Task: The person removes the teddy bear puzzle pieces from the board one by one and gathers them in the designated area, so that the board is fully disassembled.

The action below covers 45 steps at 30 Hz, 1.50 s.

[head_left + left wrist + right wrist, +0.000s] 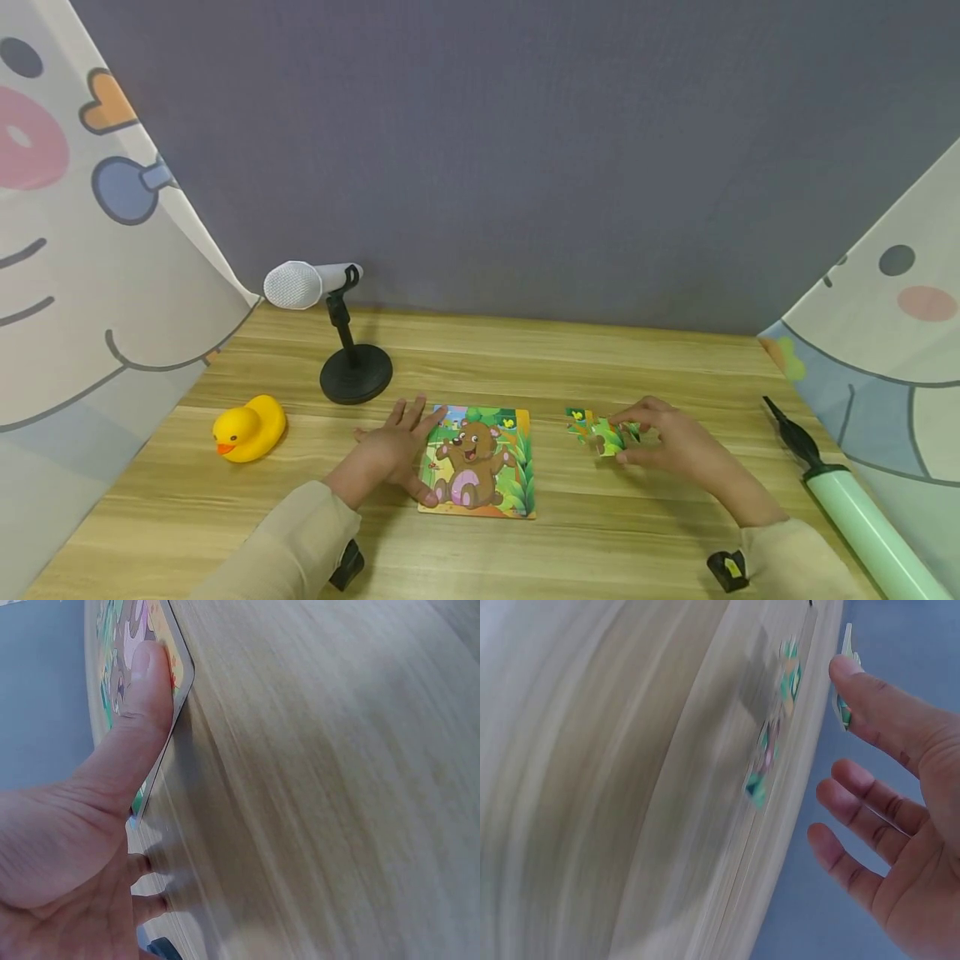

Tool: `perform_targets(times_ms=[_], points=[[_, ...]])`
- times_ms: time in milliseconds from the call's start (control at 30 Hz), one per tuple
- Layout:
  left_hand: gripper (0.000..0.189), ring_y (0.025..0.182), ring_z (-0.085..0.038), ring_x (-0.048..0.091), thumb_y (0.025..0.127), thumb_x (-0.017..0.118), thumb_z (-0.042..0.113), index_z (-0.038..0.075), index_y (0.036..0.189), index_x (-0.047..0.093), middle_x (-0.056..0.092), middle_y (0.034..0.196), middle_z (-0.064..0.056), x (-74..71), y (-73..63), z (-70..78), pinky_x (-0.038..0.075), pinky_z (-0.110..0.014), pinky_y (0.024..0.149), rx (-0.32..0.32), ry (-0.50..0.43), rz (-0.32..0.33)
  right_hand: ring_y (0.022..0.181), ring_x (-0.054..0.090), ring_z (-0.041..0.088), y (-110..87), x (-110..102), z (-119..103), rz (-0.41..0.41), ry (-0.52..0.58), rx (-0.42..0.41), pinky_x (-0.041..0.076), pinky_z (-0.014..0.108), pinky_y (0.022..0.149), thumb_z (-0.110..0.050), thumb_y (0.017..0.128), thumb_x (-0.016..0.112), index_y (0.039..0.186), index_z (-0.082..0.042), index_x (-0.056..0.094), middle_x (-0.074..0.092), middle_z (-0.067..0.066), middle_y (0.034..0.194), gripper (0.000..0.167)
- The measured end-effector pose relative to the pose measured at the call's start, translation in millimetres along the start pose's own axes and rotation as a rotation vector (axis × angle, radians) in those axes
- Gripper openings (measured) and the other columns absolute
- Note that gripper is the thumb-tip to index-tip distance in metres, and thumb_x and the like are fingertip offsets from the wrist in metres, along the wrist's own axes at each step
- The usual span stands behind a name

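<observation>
- Your left hand (pixel 390 454) lay spread at the left side of the bear-picture puzzle board (pixel 471 475), thumb resting near the board's near left corner, fingers fanned toward the far side.
- The board lay flat around the middle of the wood-grain table (pixel 577 550), a brown bear among green leaves on its face.
- Your right hand (pixel 667 446), right of the board, pinched one jigsaw piece (pixel 843 712) between thumb and forefinger, raised off the table; the other three fingers stood loose and apart.
- Two loose jigsaw pieces (pixel 790 682) lay near that hand, apart from the board; blurred in the right wrist view.
- Yellow rubber duck (pixel 251 432) sat at left, bill toward the left.
- Far left, a white microphone (pixel 300 285) leaned on its black desk stand (pixel 356 375).
- Mint-green hand pump (pixel 870 525) lay along the right edge, black nozzle pointing far.
- Grey partition (pixel 510 167) stood behind everything.
</observation>
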<state>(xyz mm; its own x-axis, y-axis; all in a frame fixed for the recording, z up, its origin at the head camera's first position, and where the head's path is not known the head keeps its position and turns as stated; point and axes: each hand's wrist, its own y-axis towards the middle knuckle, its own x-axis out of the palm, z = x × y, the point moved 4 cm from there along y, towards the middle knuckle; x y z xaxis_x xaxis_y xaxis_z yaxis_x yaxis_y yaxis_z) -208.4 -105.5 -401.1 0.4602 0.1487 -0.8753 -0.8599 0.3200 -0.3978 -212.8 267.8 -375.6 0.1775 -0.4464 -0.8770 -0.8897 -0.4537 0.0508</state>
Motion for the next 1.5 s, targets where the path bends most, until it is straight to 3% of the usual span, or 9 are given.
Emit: perform_targets(times_ms=[333, 733, 1133, 1500], points=[[0.126, 0.151, -0.050, 0.011, 0.063, 0.094, 0.048, 0.012, 0.162, 0.024, 0.011, 0.167, -0.023, 0.8, -0.3, -0.2, 0.024, -0.090, 0.090, 0.007, 0.005, 0.011, 0.097, 0.059, 0.027, -12.5, -12, 36, 0.003, -0.007, 0.111, 0.052, 0.041, 0.067, -0.032, 0.085, 0.083, 0.128, -0.010, 0.068, 0.059, 0.015, 0.123, 0.050], [0.127, 0.152, -0.049, 0.011, 0.064, 0.094, 0.049, 0.012, 0.162, 0.022, 0.011, 0.167, -0.023, 2.2, 1.1, -1.0, 0.024, -0.090, 0.090, 0.003, 0.017, 0.004, 0.094, 0.061, 0.029, -24.4, -20, 68, 0.049, -0.047, 0.144, 0.053, 0.047, 0.069, -0.027, 0.084, 0.084, 0.127, -0.004, 0.068, 0.064, 0.014, 0.116, 0.051], [0.127, 0.152, -0.048, 0.009, 0.064, 0.094, 0.049, 0.013, 0.162, 0.021, 0.010, 0.168, -0.023, 2.8, 2.2, -0.9, 0.023, -0.089, 0.091, -0.003, 0.008, -0.002, 0.092, 0.062, 0.030, -26.9, -21, 90, 0.004, -0.058, 0.213, 0.053, 0.051, 0.072, -0.026, 0.083, 0.085, 0.125, -0.002, 0.069, 0.065, 0.018, 0.110, 0.051], [0.127, 0.152, -0.049, 0.009, 0.064, 0.093, 0.049, 0.013, 0.163, 0.021, 0.009, 0.168, -0.023, 1.7, 0.9, -0.7, 0.023, -0.090, 0.092, -0.005, 0.011, -0.005, 0.091, 0.060, 0.027, -23.2, -21, 92, -0.029, -0.069, 0.242, 0.052, 0.050, 0.072, -0.030, 0.085, 0.083, 0.126, -0.002, 0.068, 0.065, 0.020, 0.112, 0.051]])
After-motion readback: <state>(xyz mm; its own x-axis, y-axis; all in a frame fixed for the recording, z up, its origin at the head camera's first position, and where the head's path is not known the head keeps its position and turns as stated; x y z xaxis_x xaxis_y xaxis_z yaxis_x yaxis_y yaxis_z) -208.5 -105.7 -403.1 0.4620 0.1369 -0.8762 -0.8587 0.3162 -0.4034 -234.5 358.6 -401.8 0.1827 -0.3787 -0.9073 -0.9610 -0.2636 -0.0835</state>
